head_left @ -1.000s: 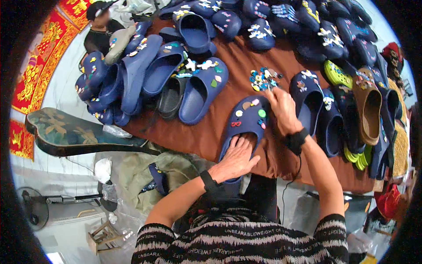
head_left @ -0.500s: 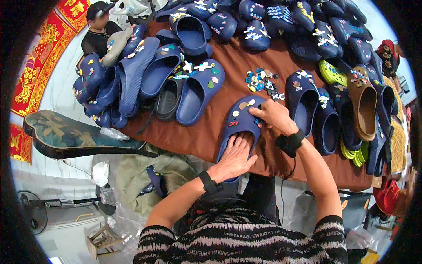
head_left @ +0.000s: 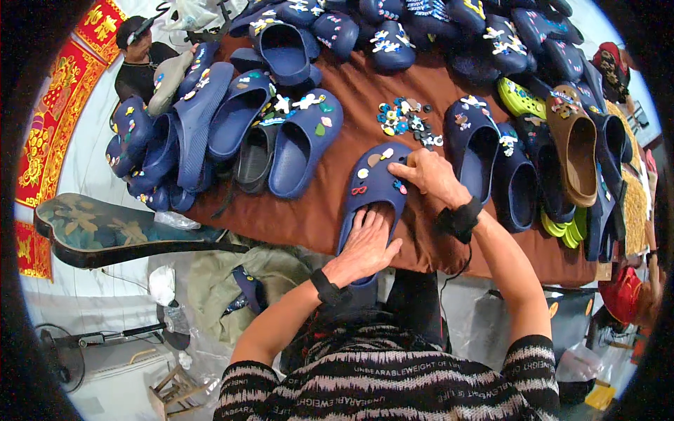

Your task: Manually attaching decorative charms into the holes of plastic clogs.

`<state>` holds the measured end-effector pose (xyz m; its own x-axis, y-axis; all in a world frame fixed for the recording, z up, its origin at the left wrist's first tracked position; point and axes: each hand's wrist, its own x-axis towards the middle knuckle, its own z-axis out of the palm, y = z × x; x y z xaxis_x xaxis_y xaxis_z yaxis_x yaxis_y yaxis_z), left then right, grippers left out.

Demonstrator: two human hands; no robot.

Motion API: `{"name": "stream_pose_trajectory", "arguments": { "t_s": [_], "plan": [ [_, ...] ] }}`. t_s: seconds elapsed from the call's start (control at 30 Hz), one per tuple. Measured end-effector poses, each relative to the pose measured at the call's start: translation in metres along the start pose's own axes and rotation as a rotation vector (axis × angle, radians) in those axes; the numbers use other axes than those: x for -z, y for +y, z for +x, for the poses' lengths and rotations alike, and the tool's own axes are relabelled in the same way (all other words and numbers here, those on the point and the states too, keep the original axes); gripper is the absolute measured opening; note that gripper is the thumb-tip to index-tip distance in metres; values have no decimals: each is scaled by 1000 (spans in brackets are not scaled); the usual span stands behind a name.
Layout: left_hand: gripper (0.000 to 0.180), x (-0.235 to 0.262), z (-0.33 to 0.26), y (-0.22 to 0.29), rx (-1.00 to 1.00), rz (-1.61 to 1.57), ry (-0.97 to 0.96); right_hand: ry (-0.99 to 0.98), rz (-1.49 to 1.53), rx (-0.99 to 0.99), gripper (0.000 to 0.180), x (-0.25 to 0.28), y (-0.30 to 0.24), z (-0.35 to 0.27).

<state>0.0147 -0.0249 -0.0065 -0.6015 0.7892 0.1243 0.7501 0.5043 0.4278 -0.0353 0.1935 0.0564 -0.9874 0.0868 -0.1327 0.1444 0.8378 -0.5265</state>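
Your left hand [head_left: 366, 245] stays flat w/ fingers inside the navy clog [head_left: 375, 189] at table [head_left: 351, 91] centre, while your right hand [head_left: 430, 175] has pulled back from the charm pile [head_left: 404, 119] at 1 o'clock, fingertips now pinched narrow on the clog's top, prob. pressing a charm in.

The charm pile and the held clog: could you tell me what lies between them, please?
Bare brown cloth between the charm pile and clog, in the head view.
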Motion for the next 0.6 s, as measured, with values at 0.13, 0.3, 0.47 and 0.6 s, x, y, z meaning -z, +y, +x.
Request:
{"name": "stream_pose_trajectory", "arguments": {
  "t_s": [0.13,0.3,0.47,0.6],
  "plan": [
    [62,-2,0,-1,-16,2,5,-244,115,-185,67,7,-6,8],
    [68,-5,-2,-2,-13,28,-54,-294,435,-133,51,-11,12,17],
    [71,-7,-4,-3,-4,40,-57,-147,328,-27,36,-21,9,17],
    [71,-2,0,-1,3,21,-54,-79,171,11,28,-13,-8,10]
  ]
}}
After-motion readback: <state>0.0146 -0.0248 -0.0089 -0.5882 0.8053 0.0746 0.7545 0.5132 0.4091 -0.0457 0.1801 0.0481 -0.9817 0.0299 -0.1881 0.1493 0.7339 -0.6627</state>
